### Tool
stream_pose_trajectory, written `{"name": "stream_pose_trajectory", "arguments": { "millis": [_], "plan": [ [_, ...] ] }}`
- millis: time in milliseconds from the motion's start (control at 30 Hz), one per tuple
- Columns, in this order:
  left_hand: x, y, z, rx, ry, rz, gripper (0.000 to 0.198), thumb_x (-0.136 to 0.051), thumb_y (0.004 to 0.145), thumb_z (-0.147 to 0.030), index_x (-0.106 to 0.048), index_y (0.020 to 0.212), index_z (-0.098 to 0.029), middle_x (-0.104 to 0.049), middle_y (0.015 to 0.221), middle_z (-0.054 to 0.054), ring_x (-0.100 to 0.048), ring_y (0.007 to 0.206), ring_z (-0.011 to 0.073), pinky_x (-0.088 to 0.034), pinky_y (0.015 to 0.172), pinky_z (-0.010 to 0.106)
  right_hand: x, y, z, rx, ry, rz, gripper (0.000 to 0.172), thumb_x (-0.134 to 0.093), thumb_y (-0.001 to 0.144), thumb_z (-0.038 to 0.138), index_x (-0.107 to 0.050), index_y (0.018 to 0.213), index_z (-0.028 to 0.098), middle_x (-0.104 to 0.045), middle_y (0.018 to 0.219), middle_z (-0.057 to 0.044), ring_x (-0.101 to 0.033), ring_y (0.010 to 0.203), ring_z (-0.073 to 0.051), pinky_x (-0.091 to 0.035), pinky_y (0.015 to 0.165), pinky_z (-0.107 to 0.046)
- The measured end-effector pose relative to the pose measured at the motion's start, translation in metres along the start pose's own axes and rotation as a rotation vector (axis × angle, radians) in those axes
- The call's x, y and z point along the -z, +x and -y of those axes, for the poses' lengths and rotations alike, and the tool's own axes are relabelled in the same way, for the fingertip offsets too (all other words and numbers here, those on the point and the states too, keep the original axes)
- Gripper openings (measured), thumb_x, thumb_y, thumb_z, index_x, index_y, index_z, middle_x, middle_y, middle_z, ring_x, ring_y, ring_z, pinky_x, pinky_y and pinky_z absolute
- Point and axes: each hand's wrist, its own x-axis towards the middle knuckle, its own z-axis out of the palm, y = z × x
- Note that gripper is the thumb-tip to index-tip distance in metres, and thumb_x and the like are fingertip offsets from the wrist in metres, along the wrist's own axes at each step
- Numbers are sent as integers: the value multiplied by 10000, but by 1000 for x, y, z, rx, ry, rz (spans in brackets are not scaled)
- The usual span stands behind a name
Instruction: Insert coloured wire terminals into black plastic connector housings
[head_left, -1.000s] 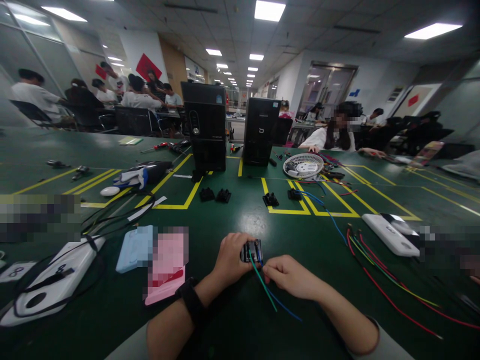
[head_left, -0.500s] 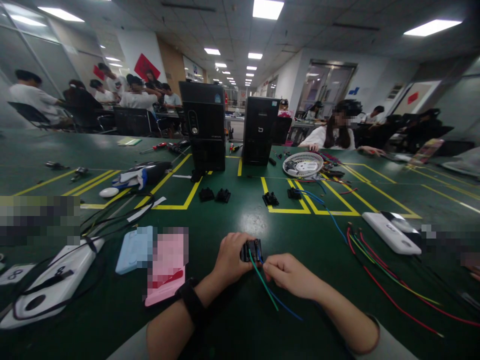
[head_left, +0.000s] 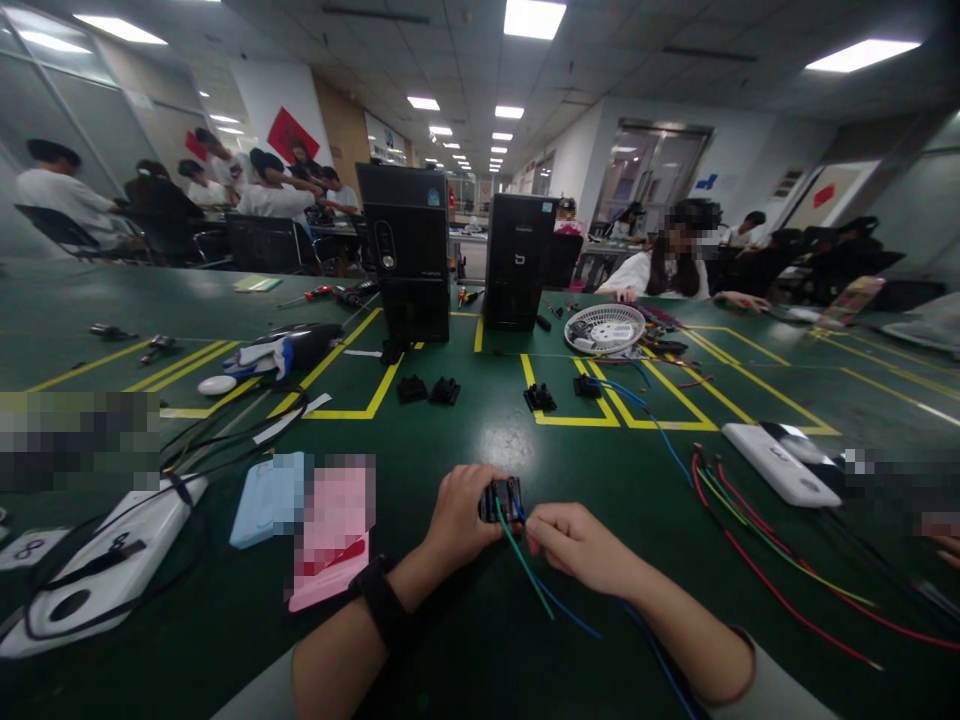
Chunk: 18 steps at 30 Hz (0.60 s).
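Note:
My left hand (head_left: 457,520) is closed around a small black connector block (head_left: 501,499), held just above the green table (head_left: 465,430). A green wire (head_left: 525,572) and a blue wire (head_left: 570,615) run out of the block toward me. My right hand (head_left: 581,548) pinches these wires right beside the block, fingers pressed together. A black band sits on my left wrist (head_left: 382,600).
Loose red, green and blue wires (head_left: 757,560) lie to the right near a white device (head_left: 780,465). Pink and blue cases (head_left: 304,520) and a white device with black cables (head_left: 105,570) lie to the left. Small black connectors (head_left: 429,390), two black computer towers (head_left: 409,250) and a white fan grille (head_left: 604,329) stand farther back. Other people sit at the tables behind.
Hardly anything moved. My right hand has shifted slightly closer to the block, and a further length of blue wire shows by my right forearm.

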Motion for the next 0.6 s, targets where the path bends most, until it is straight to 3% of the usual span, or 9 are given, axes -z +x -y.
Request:
{"name": "stream_pose_trajectory", "arguments": {
  "millis": [267,600],
  "plan": [
    [0,0,-1,0,7,-1,403,-703,647,-404,-579,998,-249,-608,968,22,-516,944,244,-375,809,354,0,4,-6,73,-332,7,316,-422,896,260,-606,665,147,-501,572,27,-446,538,-80,-313,525,-190],
    [0,0,0,2,6,3,389,-707,646,-398,-578,983,-252,-604,937,16,-516,928,239,-372,794,346,0,1,-2,33,-53,-8,311,-401,915,334,-545,706,154,-392,459,71,-354,417,-63,-267,431,-170]
  ]
}}
